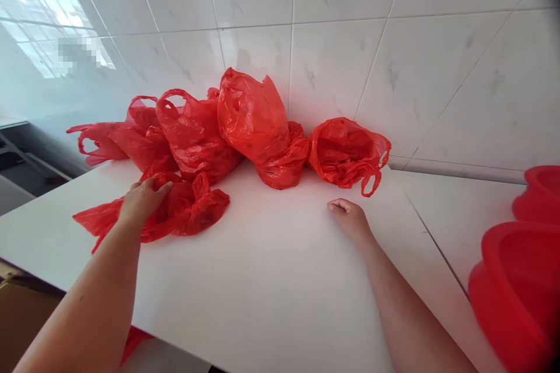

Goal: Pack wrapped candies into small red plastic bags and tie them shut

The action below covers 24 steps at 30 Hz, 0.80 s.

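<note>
My left hand is on a crumpled red plastic bag lying near the table's left side, its fingers curled into the film. What lies inside that bag is hidden. My right hand hovers over or rests on the white table, fingers curled closed, with nothing showing in them. Just beyond it, a red plastic bag lies with its mouth open toward me and a handle loop hanging down. A puffed-up red bag leans at the back middle.
More red bags with handle loops crowd the back left along the tiled wall. Red plastic basins or stools stand at the right edge. A cardboard box and a piece of red plastic show below the table's front edge.
</note>
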Motion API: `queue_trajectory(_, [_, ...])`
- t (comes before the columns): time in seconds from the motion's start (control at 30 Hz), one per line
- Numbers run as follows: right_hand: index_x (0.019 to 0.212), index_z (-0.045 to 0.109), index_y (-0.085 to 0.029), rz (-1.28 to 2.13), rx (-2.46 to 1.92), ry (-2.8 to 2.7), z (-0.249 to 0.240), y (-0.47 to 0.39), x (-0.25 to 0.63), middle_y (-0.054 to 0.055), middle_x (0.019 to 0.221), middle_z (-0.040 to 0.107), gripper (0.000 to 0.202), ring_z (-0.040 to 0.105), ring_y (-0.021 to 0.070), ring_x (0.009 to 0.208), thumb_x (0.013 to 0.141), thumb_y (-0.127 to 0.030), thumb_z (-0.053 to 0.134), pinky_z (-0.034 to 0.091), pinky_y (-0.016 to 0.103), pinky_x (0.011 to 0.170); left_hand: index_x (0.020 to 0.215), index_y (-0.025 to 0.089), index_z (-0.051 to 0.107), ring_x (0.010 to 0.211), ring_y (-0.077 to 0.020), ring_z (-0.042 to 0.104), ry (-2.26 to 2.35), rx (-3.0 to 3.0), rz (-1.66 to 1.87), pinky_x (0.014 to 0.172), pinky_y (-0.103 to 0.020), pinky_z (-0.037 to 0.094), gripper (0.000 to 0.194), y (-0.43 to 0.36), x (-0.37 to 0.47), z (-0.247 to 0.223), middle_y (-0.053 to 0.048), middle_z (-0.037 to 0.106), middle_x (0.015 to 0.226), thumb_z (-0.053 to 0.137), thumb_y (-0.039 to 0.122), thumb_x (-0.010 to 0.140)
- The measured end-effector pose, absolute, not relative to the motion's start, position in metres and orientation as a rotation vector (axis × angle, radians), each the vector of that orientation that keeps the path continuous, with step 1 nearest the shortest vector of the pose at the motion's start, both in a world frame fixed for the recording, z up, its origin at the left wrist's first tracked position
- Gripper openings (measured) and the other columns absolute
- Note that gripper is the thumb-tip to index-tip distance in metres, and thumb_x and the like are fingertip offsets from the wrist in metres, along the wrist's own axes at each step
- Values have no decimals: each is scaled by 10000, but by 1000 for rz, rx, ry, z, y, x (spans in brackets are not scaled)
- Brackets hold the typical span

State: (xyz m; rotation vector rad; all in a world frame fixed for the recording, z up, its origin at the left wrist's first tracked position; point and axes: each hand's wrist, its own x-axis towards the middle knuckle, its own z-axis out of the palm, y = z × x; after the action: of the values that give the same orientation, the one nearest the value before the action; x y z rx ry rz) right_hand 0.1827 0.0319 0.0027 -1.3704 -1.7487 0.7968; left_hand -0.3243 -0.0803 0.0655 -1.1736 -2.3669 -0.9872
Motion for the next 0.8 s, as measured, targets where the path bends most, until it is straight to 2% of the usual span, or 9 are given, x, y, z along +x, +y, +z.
queue_trajectory(0.1, [788,663,-216,771,-1349,-1764,2,33,183,19,853,688,237,606,191,797,760,-379,495,444,311,744,1009,156,627,970,-322,562,-2442,-1050,-884,864,-544,440,509,-80,-308,68,-131,623,912,643,514,647])
queue_trajectory(0.17, [775,664,-218,746,-1329,-1766,0,34,182,13,839,688,227,606,186,788,759,-360,488,445,307,741,1115,165,601,1149,-321,489,-2293,-993,-936,976,-514,378,549,-79,-285,75,-159,586,1141,637,486,672])
queue_trajectory(0.27, [781,658,-223,707,-1326,-1745,-1,35,178,13,827,682,235,602,184,783,782,-364,471,454,306,741,1185,207,559,1266,-258,399,-1836,-1088,-1131,1061,-440,306,492,-74,-234,87,-114,483,1319,610,368,723])
queue_trajectory(0.4, [1014,626,-210,402,-1342,-1591,4,35,173,74,1001,628,295,563,217,930,811,-329,447,438,358,836,1030,238,605,1165,-226,493,-1514,-1559,-1175,1020,-414,370,273,-57,-157,87,-68,556,1215,600,248,756])
queue_trajectory(0.5, [1315,438,-202,120,-1363,-1411,13,35,173,120,1102,543,532,504,247,1026,789,-270,480,430,383,846,973,226,619,1046,-199,570,-1349,-2131,-1096,916,-345,464,188,-35,-106,71,-78,602,1116,546,187,805])
queue_trajectory(0.57, [1411,301,-210,69,-1383,-1341,17,36,177,129,1110,509,651,481,250,1041,787,-251,482,430,384,840,988,206,620,1019,-205,585,-1292,-2311,-1066,886,-350,484,198,-17,-74,59,-103,603,1117,501,169,833])
queue_trajectory(0.63, [1444,228,-229,85,-1400,-1317,18,39,182,126,1127,484,697,484,242,1026,794,-261,478,435,380,829,1038,208,617,1124,-236,541,-1264,-2423,-1011,943,-400,456,251,1,-42,48,-114,578,1200,481,148,835])
queue_trajectory(0.7, [1452,198,-245,128,-1419,-1329,15,44,189,126,1191,452,713,501,227,998,797,-280,477,443,368,805,1109,212,599,1280,-273,417,-1259,-2465,-960,1023,-450,388,315,17,-12,41,-112,491,1349,506,139,817])
queue_trajectory(0.8, [1365,357,-211,180,-1419,-1435,8,52,197,120,1207,469,582,516,213,968,798,-279,470,438,352,801,1291,217,482,1396,-318,220,-1364,-2466,-893,1077,-514,297,522,41,27,35,-106,310,1501,571,152,781])
